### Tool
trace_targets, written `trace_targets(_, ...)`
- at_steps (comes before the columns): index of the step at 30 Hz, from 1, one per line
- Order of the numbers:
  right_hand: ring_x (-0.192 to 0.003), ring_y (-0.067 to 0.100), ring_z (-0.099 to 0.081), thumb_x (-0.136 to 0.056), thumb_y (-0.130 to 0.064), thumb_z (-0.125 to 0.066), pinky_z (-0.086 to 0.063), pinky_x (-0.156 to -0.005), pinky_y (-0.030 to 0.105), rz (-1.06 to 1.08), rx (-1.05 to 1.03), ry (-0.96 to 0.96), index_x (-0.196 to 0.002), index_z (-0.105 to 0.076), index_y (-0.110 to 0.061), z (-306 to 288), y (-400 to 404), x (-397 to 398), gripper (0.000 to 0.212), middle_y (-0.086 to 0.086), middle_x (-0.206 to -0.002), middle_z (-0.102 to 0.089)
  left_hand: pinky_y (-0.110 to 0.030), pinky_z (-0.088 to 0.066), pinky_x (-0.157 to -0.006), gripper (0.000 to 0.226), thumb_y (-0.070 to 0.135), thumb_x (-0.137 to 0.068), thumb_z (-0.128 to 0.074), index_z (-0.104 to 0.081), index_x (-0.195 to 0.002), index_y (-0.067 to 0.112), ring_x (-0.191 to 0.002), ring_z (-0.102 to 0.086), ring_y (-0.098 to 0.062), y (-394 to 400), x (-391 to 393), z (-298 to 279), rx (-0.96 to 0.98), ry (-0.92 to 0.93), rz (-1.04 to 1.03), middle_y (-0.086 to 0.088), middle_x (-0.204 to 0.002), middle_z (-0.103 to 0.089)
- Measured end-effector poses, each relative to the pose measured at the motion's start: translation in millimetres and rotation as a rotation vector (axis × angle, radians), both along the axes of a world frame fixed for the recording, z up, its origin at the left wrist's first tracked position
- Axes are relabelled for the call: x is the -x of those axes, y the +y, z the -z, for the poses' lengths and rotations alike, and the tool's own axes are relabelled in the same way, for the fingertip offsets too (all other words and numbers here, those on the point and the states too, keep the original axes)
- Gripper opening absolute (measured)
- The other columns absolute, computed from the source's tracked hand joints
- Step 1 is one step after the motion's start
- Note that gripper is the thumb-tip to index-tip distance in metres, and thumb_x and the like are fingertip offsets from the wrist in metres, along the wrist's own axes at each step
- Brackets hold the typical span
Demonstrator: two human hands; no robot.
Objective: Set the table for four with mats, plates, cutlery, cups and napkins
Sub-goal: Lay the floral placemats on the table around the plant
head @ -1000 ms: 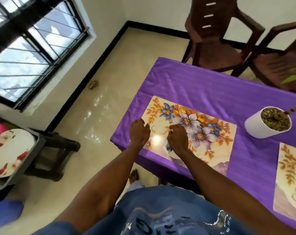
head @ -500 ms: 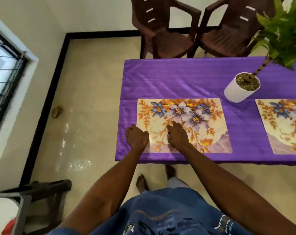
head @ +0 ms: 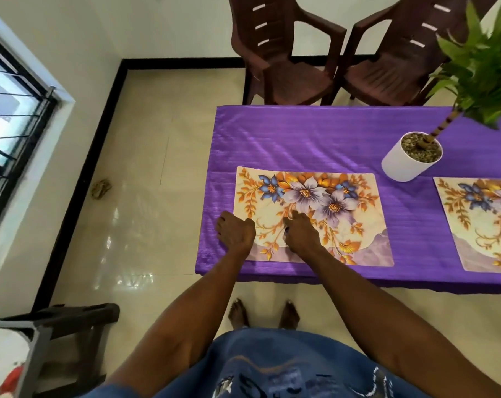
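A floral place mat point(head: 344, 225) lies flat near the left end of the purple-clothed table point(head: 301, 139). My left hand point(head: 235, 231) sits at the mat's left edge with its fingers curled onto that edge. My right hand point(head: 299, 234) rests knuckles-up on the mat's lower middle, fingers closed and pressing down. A second floral mat point(head: 485, 225) lies to the right, cut off by the frame edge. No plates, cutlery, cups or napkins are on the table.
A white pot point(head: 401, 165) with a green plant stands between the mats, further back. Two brown plastic chairs point(head: 286, 73) point(head: 387, 73) stand behind the table. A dark stool point(head: 71, 320) with a white flowered plate point(head: 5, 357) is at lower left.
My view has swung right and squared up to the table, so the second mat and the plant show more fully. Both hands have stayed on the same mat.
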State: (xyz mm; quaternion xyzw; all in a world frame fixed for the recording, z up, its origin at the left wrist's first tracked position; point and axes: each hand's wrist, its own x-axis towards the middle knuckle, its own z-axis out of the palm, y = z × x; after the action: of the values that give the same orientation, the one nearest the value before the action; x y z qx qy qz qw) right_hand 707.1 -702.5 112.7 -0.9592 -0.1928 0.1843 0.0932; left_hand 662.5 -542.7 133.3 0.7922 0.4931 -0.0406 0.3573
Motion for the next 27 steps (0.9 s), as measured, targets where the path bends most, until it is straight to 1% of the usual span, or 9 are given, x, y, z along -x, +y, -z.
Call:
trace_targets(3,-0.142,0.032,-0.029,-0.095,-0.021,-0.057,-0.039,-0.107,0.042,0.002,-0.011,0.004,-0.142,-0.049,-0.014,1,0,1,0.048,0.01,-0.154,-0.035,-0.047,-0.042,-0.106,0.057,0.034,-0.087,-0.068,-0.042,-0.13,0.009,-0.124,-0.05,-0.031,-5,0,1,0.061,-0.021,-0.028,-0.013,-0.135,-0.052)
trace_targets(7,-0.143,0.03,-0.028,-0.094,-0.022,-0.06,-0.042,-0.106,0.043,0.012,-0.009,0.022,-0.142,-0.048,-0.016,-1,0,1,0.05,0.008,-0.155,-0.034,-0.044,-0.042,-0.105,0.055,0.035,-0.088,-0.067,-0.043,-0.13,0.01,-0.123,-0.051,-0.029,-16,0,-7,0.03,-0.045,-0.043,-0.011,-0.134,-0.052)
trace_targets(10,-0.144,0.03,-0.027,-0.094,-0.023,-0.06,-0.042,-0.106,0.043,0.012,-0.001,0.02,-0.143,-0.047,-0.017,-1,0,1,0.051,0.007,-0.156,-0.033,-0.046,-0.049,-0.098,0.051,0.035,-0.086,-0.068,-0.046,-0.126,0.011,-0.115,-0.056,-0.028,-18,-5,-12,0.056,-0.081,-0.102,-0.009,-0.127,-0.056)
trace_targets(12,-0.144,0.03,-0.027,-0.094,-0.025,-0.06,-0.041,-0.107,0.043,0.006,0.004,0.017,-0.144,-0.046,-0.017,0,-1,1,0.052,0.007,-0.156,-0.033,-0.045,-0.054,-0.091,0.042,0.037,-0.085,-0.066,-0.054,-0.117,0.013,-0.106,-0.06,-0.026,-14,-8,-13,0.087,-0.082,-0.122,-0.007,-0.12,-0.061)
trace_targets(13,-0.144,0.03,-0.027,-0.094,-0.026,-0.06,-0.041,-0.107,0.043,0.004,0.007,0.015,-0.144,-0.045,-0.018,0,-1,2,0.053,0.006,-0.156,-0.033,-0.045,-0.054,-0.09,0.039,0.038,-0.085,-0.065,-0.057,-0.114,0.013,-0.103,-0.06,-0.025,-11,-9,-12,0.09,-0.072,-0.12,-0.006,-0.118,-0.061)
trace_targets(15,-0.144,0.03,-0.027,-0.094,-0.026,-0.06,-0.042,-0.106,0.042,-0.004,0.008,0.009,-0.144,-0.045,-0.018,0,-2,2,0.053,0.007,-0.156,-0.033,-0.044,-0.053,-0.091,0.038,0.039,-0.086,-0.064,-0.059,-0.114,0.013,-0.106,-0.058,-0.026,-9,-9,-13,0.082,-0.043,-0.106,-0.006,-0.116,-0.059)
trace_targets(19,-0.145,0.03,-0.027,-0.096,-0.027,-0.058,-0.039,-0.109,0.041,-0.006,0.005,0.0,-0.145,-0.045,-0.018,-1,-1,2,0.052,0.006,-0.156,-0.033,-0.043,-0.055,-0.088,0.04,0.041,-0.088,-0.064,-0.052,-0.117,0.016,-0.101,-0.064,-0.026,-9,-4,-14,0.126,-0.04,-0.026,-0.006,-0.114,-0.065)
trace_targets(22,-0.144,0.03,-0.027,-0.096,-0.028,-0.058,-0.038,-0.109,0.041,-0.01,0.012,-0.006,-0.145,-0.046,-0.017,-1,-1,2,0.052,0.006,-0.156,-0.033,-0.041,-0.056,-0.088,0.039,0.038,-0.09,-0.064,-0.053,-0.118,0.015,-0.099,-0.066,-0.026,-10,-2,-14,0.124,-0.058,-0.011,-0.006,-0.114,-0.066)
trace_targets(27,-0.143,0.03,-0.03,-0.094,-0.027,-0.061,-0.041,-0.107,0.042,0.0,0.017,0.01,-0.144,-0.046,-0.017,-1,0,3,0.053,0.007,-0.155,-0.035,-0.038,-0.054,-0.088,0.035,0.036,-0.093,-0.061,-0.055,-0.118,0.013,-0.101,-0.065,-0.026,-11,2,-15,0.024,-0.039,0.048,-0.007,-0.115,-0.066)
